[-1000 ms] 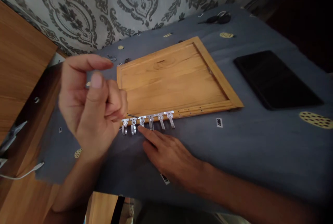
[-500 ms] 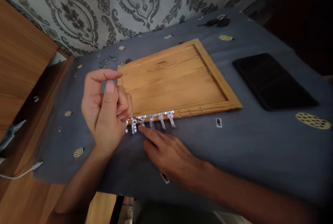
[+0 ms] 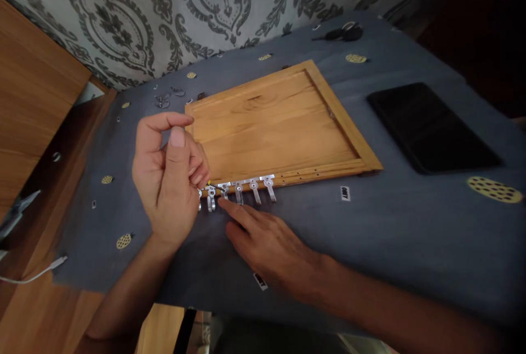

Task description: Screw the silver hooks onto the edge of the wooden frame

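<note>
A wooden framed board (image 3: 267,124) lies on the table, with a silver metal hook rail (image 3: 255,183) along its near edge. Several hooks stick out from the rail towards me. My left hand (image 3: 170,176) is closed above the board's near left corner, around a screwdriver (image 3: 216,186). Only the dark shaft and a bit of yellow show; the fist hides the handle. The shaft's tip meets the rail at one hook. My right hand (image 3: 267,244) lies palm down before the rail, index finger stretched out and its tip against that same hook.
A black tablet (image 3: 433,126) lies to the right on the blue patterned tablecloth (image 3: 312,250). Dark-handled scissors (image 3: 345,32) are at the back. Small loose metal pieces (image 3: 162,101) lie behind the left hand. A white cable (image 3: 36,274) runs at the left edge.
My left hand has turned slightly at the wrist and shifted a little right, and some yellow on the screwdriver now shows. My right hand has stayed in place.
</note>
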A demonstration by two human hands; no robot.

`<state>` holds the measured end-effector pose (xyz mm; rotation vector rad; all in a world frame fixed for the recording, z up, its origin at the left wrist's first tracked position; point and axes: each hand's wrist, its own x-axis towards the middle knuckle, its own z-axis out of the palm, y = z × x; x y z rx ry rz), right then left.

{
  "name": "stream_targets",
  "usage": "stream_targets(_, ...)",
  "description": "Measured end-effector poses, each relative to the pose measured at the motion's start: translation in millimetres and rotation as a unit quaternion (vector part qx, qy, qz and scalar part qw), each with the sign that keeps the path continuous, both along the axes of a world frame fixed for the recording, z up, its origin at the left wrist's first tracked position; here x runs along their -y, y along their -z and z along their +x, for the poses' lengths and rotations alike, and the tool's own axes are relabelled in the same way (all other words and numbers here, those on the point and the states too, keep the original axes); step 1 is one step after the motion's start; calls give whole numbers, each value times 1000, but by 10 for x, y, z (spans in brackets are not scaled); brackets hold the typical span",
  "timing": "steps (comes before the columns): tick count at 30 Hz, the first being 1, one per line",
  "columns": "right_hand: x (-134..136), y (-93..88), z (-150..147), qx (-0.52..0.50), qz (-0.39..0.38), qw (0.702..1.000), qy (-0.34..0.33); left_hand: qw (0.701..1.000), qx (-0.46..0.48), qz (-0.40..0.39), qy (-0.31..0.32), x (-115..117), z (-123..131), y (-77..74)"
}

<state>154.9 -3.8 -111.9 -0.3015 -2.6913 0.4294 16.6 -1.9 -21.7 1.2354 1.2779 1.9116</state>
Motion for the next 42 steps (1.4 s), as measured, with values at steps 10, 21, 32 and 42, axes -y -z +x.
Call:
stream_targets(10, -4, 11, -12, 2, 10, 1000, 1, 999, -29, 28, 8, 41, 122, 64)
stream_targets(21, -14, -10, 2, 10, -17, 1000, -6, 989, -55, 26, 135, -97, 16, 53)
stream_targets(32, -7, -7, 4, 12, -15, 1000, -7, 974, -17, -26, 223, -138, -98, 5)
stream_targets(42, -8, -29, 5, 11, -4, 1000, -4, 961, -42, -33, 271, -130, -128, -11)
